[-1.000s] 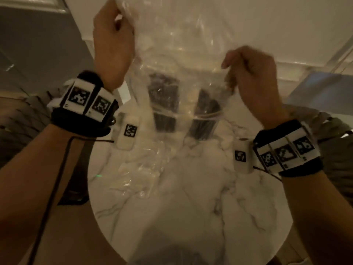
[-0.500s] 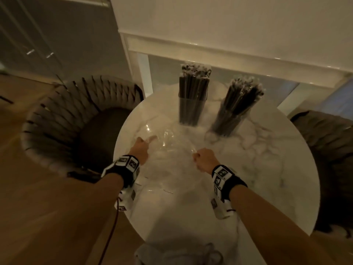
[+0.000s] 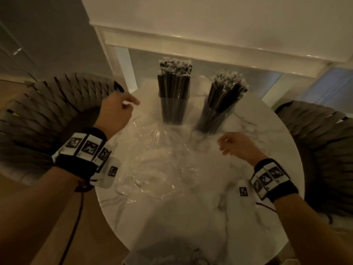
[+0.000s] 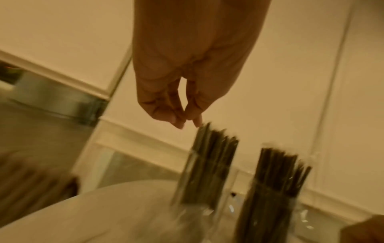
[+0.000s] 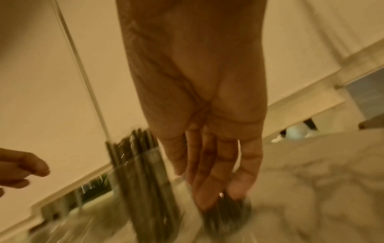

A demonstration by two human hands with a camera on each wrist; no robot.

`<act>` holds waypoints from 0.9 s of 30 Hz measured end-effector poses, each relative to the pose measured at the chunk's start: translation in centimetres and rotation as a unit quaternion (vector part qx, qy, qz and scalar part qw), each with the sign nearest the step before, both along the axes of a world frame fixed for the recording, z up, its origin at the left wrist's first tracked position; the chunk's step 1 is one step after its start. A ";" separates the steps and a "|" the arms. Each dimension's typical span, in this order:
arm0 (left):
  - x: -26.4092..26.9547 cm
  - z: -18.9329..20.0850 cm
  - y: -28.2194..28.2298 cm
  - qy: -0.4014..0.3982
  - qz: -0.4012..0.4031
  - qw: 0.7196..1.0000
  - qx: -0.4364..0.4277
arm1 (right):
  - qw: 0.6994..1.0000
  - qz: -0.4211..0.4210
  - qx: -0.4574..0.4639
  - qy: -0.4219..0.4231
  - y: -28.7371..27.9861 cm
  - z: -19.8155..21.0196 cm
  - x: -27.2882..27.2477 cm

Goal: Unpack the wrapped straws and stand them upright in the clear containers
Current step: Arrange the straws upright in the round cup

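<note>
Two clear containers stand at the back of the round marble table (image 3: 191, 222), both packed with black wrapped straws. The left square container (image 3: 174, 109) stands upright; the right round container (image 3: 214, 119) has its straws (image 3: 227, 88) leaning right. An empty clear plastic bag (image 3: 152, 159) lies crumpled on the table in front of them. My left hand (image 3: 129, 106) hovers left of the square container, fingers loosely curled, holding nothing. My right hand (image 3: 222, 145) hovers beside the bag's right edge, near the round container's base, fingers relaxed and empty. The wrist views are blurred; straws (image 4: 209, 164) show below the left hand (image 4: 187, 121).
A woven chair (image 3: 47, 115) stands left of the table and another (image 3: 324, 150) right of it. White furniture (image 3: 210, 48) runs behind the table. A grey cloth (image 3: 162, 253) lies at the table's near edge.
Both hands held the plastic bag up, then lowered it onto the table. They have let go of it and moved apart, the left lifting toward the square container.
</note>
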State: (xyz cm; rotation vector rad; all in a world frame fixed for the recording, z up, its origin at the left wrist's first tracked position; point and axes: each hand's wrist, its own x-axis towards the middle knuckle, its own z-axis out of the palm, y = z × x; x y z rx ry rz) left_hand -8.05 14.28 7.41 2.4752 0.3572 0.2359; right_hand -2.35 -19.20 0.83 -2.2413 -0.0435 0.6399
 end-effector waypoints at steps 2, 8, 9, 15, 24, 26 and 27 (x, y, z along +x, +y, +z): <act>2.2 1.4 -3.0 -0.025 -0.045 0.994 -0.094 | 0.988 -0.123 0.023 -0.095 -1.5 1.2 2.3; 10.5 -0.8 -14.7 0.101 -0.200 0.972 -0.074 | 0.965 -0.202 0.121 -0.113 -0.5 4.0 8.6; 11.8 -1.7 -16.0 0.128 -0.199 0.968 -0.079 | 0.971 -0.165 0.102 -0.137 0.2 4.4 9.1; 16.0 -4.6 -17.1 0.107 -0.167 0.978 -0.069 | 0.963 -0.056 0.148 -0.220 0.2 6.5 9.6; 16.4 0.1 -15.0 0.031 -0.241 0.964 -0.110 | 0.985 -0.019 0.082 -0.151 -0.1 5.0 10.9; 16.6 1.2 -14.8 0.037 -0.263 0.960 -0.091 | 0.980 -0.021 0.079 -0.182 -0.2 6.0 11.3; 16.7 1.6 -14.6 0.040 -0.275 0.958 -0.077 | 0.978 -0.017 0.085 -0.189 -0.5 6.4 11.5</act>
